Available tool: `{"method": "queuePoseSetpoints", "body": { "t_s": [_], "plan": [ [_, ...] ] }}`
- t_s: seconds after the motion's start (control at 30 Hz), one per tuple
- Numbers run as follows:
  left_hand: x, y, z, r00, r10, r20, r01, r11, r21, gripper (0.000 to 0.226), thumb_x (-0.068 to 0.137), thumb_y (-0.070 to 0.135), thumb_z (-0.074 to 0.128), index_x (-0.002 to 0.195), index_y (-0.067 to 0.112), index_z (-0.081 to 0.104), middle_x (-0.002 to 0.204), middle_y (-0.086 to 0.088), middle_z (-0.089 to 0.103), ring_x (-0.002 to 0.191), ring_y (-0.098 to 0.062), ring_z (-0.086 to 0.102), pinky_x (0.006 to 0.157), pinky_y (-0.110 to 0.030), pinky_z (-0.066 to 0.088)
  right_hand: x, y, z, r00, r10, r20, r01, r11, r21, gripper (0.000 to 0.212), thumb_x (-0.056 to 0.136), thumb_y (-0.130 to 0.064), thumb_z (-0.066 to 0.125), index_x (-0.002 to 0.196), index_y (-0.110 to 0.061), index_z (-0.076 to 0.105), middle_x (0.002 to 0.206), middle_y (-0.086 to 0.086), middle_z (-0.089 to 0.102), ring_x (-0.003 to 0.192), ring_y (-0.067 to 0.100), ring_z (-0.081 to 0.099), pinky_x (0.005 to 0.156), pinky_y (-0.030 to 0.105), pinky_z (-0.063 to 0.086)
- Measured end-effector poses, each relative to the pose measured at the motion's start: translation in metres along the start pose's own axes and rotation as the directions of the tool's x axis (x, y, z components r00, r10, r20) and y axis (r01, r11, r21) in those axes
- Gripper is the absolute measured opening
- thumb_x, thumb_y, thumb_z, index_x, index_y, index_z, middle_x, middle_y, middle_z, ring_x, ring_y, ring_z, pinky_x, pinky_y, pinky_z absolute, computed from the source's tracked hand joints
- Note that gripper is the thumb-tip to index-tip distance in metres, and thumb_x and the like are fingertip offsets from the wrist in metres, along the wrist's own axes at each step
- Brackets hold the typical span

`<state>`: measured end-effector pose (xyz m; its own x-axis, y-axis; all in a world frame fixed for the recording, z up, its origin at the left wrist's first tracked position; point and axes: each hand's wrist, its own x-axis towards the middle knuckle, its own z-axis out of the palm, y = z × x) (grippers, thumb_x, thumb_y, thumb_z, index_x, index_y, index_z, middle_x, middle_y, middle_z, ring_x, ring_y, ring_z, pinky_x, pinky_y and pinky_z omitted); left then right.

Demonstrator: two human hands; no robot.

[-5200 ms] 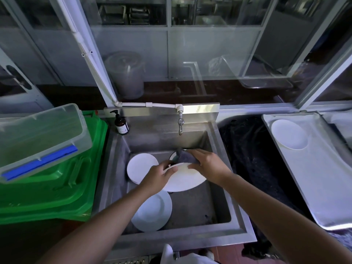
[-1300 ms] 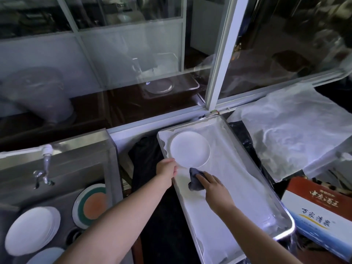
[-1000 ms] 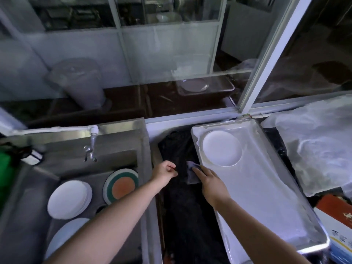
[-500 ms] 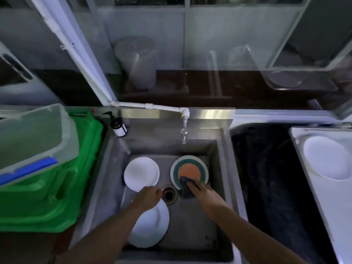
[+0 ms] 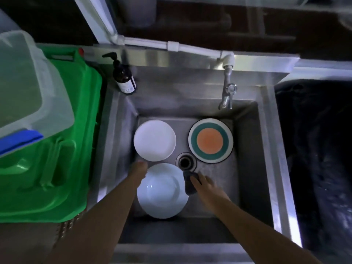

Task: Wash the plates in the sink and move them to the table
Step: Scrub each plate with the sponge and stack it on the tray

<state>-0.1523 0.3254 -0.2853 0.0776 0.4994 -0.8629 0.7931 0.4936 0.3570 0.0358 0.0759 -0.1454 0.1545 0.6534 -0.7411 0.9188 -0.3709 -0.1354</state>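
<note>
Three plates lie in the steel sink: a white plate at the back left, a plate with an orange centre and green ring at the back right, and a pale deep plate at the front. My left hand is at the far left rim of the pale plate; its fingers are blurred and partly hidden. My right hand holds a dark cloth at that plate's right rim, just below the drain.
A tap hangs over the back of the sink, and a dark pump bottle stands at its back left corner. A green bin with a clear box on it is on the left. Dark sheeting lies to the right.
The view swung back from the tray to the sink. My right hand with the cloth moved from the orange plate toward the pale front plate; my left hand shifted to that plate's left rim.
</note>
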Motion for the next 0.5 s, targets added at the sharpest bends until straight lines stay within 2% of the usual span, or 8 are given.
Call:
{"method": "queuePoseSetpoints", "body": {
  "t_s": [0.03, 0.1, 0.17, 0.2, 0.27, 0.33, 0.43, 0.5],
  "plan": [
    [0.034, -0.011, 0.004, 1.000, 0.007, 0.006, -0.007, 0.995, -0.098, 0.008, 0.090, 0.027, 0.068, 0.095, 0.021, 0.070, 0.093, -0.010, 0.071, 0.082, -0.030, 0.069, 0.065, -0.038, 0.061, 0.005, 0.000, 0.007, 0.999, 0.013, -0.044, -0.012, 1.000, 0.005, 0.075, 0.095, -0.006, 0.054, 0.160, -0.015, 0.019, 0.165, 0.020, 0.014, 0.142, 0.045, 0.032, 0.104, 0.053, 0.046],
    [0.048, -0.007, 0.008, 1.000, -0.019, 0.015, 0.022, 0.961, -0.275, 0.036, 0.079, 0.023, 0.067, 0.115, 0.018, 0.072, 0.100, -0.013, 0.075, 0.091, -0.037, 0.072, 0.072, -0.049, 0.063, 0.014, 0.000, 0.018, 0.997, 0.038, -0.064, -0.035, 0.998, 0.050, 0.079, 0.081, -0.005, 0.071, 0.153, -0.012, 0.039, 0.155, 0.025, 0.035, 0.126, 0.048, 0.051, 0.087, 0.053, 0.057],
    [0.044, 0.007, 0.012, 0.998, -0.051, -0.036, 0.032, 0.917, -0.397, 0.040, 0.079, 0.017, 0.057, 0.116, 0.010, 0.069, 0.103, -0.012, 0.073, 0.092, -0.035, 0.070, 0.082, -0.048, 0.061, 0.023, 0.007, 0.032, 0.997, 0.080, -0.001, -0.079, 0.993, 0.082, 0.085, 0.055, -0.004, 0.088, 0.135, -0.010, 0.060, 0.136, 0.025, 0.056, 0.100, 0.045, 0.067, 0.063, 0.049, 0.062],
    [0.025, 0.022, 0.012, 0.995, -0.069, -0.077, 0.026, 0.891, -0.452, 0.041, 0.076, 0.015, 0.054, 0.114, 0.008, 0.069, 0.104, -0.013, 0.073, 0.091, -0.035, 0.070, 0.085, -0.049, 0.060, 0.025, 0.010, 0.037, 0.997, 0.064, -0.036, -0.060, 0.993, 0.101, 0.085, 0.052, -0.003, 0.089, 0.132, -0.010, 0.061, 0.133, 0.025, 0.058, 0.097, 0.045, 0.068, 0.060, 0.049, 0.062],
    [0.015, 0.033, 0.014, 0.987, -0.109, -0.115, 0.025, 0.825, -0.564, 0.046, 0.069, 0.015, 0.052, 0.110, 0.005, 0.069, 0.106, -0.014, 0.074, 0.091, -0.035, 0.071, 0.086, -0.056, 0.060, 0.024, 0.012, 0.035, 0.997, 0.035, -0.075, -0.025, 0.990, 0.138, 0.079, 0.070, -0.003, 0.078, 0.143, -0.011, 0.050, 0.146, 0.024, 0.047, 0.114, 0.047, 0.059, 0.074, 0.053, 0.060],
    [0.023, 0.032, 0.018, 0.985, -0.135, -0.112, 0.031, 0.762, -0.647, 0.047, 0.069, 0.015, 0.052, 0.113, 0.009, 0.067, 0.109, -0.011, 0.074, 0.095, -0.035, 0.072, 0.083, -0.053, 0.062, 0.023, 0.014, 0.034, 0.995, 0.037, -0.092, -0.025, 0.991, 0.133, 0.074, 0.089, -0.005, 0.059, 0.156, -0.015, 0.030, 0.160, 0.020, 0.025, 0.134, 0.044, 0.041, 0.096, 0.053, 0.053],
    [0.010, 0.045, 0.017, 0.979, -0.199, -0.049, 0.098, 0.667, -0.739, 0.052, 0.082, 0.014, 0.056, 0.134, 0.013, 0.061, 0.124, -0.009, 0.068, 0.102, -0.030, 0.068, 0.069, -0.037, 0.061, 0.022, 0.021, 0.027, 0.994, 0.096, -0.056, -0.086, 0.985, 0.151, 0.074, 0.095, -0.007, 0.052, 0.159, -0.018, 0.017, 0.164, 0.016, 0.012, 0.142, 0.040, 0.029, 0.105, 0.050, 0.047],
    [0.006, 0.053, 0.018, 0.978, -0.205, -0.040, 0.103, 0.641, -0.760, 0.049, 0.092, 0.016, 0.060, 0.141, 0.014, 0.057, 0.130, -0.009, 0.065, 0.104, -0.028, 0.066, 0.063, -0.035, 0.056, 0.022, 0.025, 0.027, 0.994, 0.108, -0.033, -0.101, 0.983, 0.156, 0.073, 0.097, -0.006, 0.049, 0.160, -0.018, 0.015, 0.165, 0.015, 0.010, 0.145, 0.040, 0.025, 0.107, 0.048, 0.046]
  ]
}}
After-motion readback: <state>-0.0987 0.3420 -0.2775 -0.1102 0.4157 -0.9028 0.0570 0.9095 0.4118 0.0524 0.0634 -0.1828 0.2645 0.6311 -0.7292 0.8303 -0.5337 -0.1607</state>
